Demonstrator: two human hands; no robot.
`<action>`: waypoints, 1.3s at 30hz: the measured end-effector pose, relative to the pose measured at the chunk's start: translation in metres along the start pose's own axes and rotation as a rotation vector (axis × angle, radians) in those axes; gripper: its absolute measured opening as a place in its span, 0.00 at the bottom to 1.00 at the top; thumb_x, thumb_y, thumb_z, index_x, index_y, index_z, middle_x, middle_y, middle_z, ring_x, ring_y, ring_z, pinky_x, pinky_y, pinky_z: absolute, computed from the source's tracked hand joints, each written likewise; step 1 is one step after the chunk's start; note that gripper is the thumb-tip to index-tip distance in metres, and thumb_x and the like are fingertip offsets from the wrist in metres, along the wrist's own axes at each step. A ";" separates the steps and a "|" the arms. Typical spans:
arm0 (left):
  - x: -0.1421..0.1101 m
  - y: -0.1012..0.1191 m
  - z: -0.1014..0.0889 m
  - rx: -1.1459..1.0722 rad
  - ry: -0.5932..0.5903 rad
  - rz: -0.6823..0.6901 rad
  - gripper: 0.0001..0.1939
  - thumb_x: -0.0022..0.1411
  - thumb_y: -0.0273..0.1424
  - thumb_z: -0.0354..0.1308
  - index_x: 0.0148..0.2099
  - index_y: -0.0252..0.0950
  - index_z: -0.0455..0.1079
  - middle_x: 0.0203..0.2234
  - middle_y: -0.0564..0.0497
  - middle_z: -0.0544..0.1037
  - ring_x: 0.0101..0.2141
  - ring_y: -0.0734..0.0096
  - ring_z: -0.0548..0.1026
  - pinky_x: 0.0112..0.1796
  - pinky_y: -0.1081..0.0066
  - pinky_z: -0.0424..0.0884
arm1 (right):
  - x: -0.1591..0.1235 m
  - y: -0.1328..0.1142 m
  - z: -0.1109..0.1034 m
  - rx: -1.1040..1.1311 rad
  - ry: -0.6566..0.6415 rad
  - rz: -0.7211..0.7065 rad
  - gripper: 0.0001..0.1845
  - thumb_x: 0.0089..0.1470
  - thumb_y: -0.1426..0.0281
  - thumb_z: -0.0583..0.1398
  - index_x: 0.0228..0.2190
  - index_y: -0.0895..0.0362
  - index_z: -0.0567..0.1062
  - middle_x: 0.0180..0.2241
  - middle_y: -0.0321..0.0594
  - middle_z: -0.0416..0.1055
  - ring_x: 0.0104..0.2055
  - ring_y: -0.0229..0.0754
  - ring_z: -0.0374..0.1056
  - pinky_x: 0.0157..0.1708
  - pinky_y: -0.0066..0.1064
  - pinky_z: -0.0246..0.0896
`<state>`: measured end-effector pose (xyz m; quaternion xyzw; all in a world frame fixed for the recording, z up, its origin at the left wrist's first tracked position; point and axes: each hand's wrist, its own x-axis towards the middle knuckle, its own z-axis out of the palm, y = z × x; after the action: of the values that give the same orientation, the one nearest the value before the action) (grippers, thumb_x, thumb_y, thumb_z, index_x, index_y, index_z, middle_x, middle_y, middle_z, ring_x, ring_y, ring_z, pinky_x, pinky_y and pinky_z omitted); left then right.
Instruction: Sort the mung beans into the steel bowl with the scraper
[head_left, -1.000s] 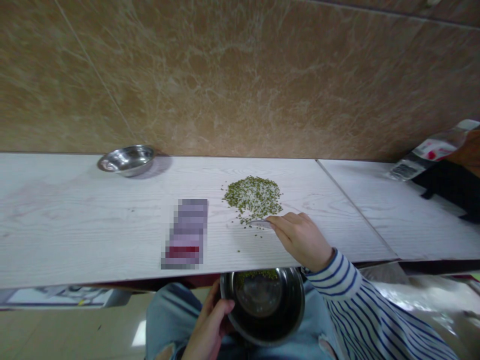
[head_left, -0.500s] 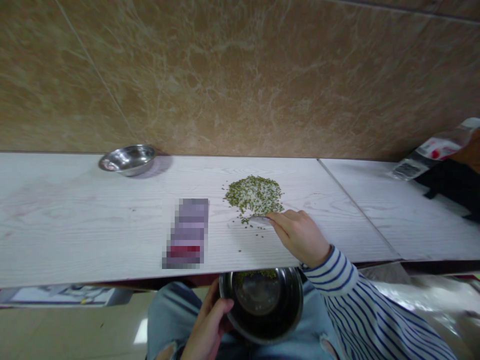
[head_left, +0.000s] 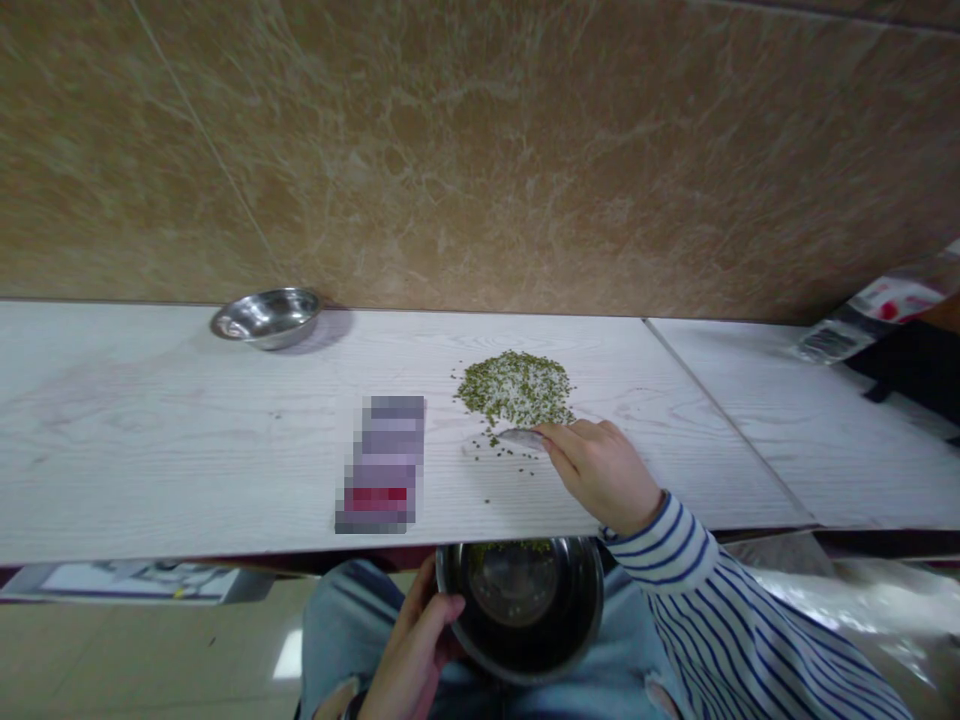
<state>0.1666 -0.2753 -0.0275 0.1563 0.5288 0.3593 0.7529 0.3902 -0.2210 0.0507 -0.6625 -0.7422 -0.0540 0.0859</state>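
A loose pile of small green beans mixed with white grains (head_left: 517, 388) lies on the white wood-grain table. My right hand (head_left: 600, 468) is closed on a spoon, whose grey, shiny bowl (head_left: 521, 437) rests low over the near edge of the pile, among a few stray beans. My left hand (head_left: 420, 640) grips the left rim of a deep metal bowl (head_left: 517, 655), thumb over the edge, holding it above my lap just below the table's front edge. Some green beans show at the far side inside this bowl; the tabletop hides part of its rim.
A shallow metal bowl (head_left: 268, 320) stands by the wall at the back left. Left of the pile lies a pixelated flat rectangle (head_left: 382, 462). At the far right are a clear plastic bottle (head_left: 844, 330) and a black item (head_left: 919, 365). A seam crosses the tabletop.
The view has shifted slightly, so the tabletop things appear a little further right. A few more beans lie scattered near the spoon. Both hands keep their grips.
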 end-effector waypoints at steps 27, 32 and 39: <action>0.006 0.002 -0.009 -0.004 0.017 0.027 0.26 0.47 0.28 0.58 0.51 0.39 0.65 0.42 0.48 0.77 0.41 0.60 0.74 0.34 0.66 0.71 | 0.015 -0.008 -0.003 -0.035 -0.023 0.061 0.16 0.61 0.68 0.48 0.46 0.54 0.71 0.32 0.41 0.74 0.35 0.40 0.68 0.36 0.31 0.53; 0.007 0.003 -0.013 -0.031 0.026 0.035 0.26 0.47 0.28 0.58 0.51 0.40 0.65 0.42 0.49 0.78 0.41 0.61 0.74 0.35 0.67 0.71 | 0.021 -0.011 -0.002 -0.051 -0.044 0.069 0.17 0.61 0.68 0.47 0.46 0.54 0.70 0.34 0.41 0.74 0.36 0.40 0.68 0.37 0.31 0.53; 0.011 0.003 -0.016 -0.038 0.023 0.026 0.27 0.46 0.29 0.59 0.51 0.39 0.63 0.39 0.48 0.78 0.40 0.60 0.75 0.35 0.66 0.70 | 0.023 -0.015 -0.003 -0.045 -0.048 0.099 0.17 0.61 0.68 0.47 0.46 0.55 0.70 0.34 0.42 0.75 0.37 0.41 0.69 0.38 0.31 0.54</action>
<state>0.1527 -0.2678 -0.0395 0.1448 0.5282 0.3809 0.7449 0.3728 -0.2004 0.0586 -0.7011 -0.7091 -0.0504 0.0557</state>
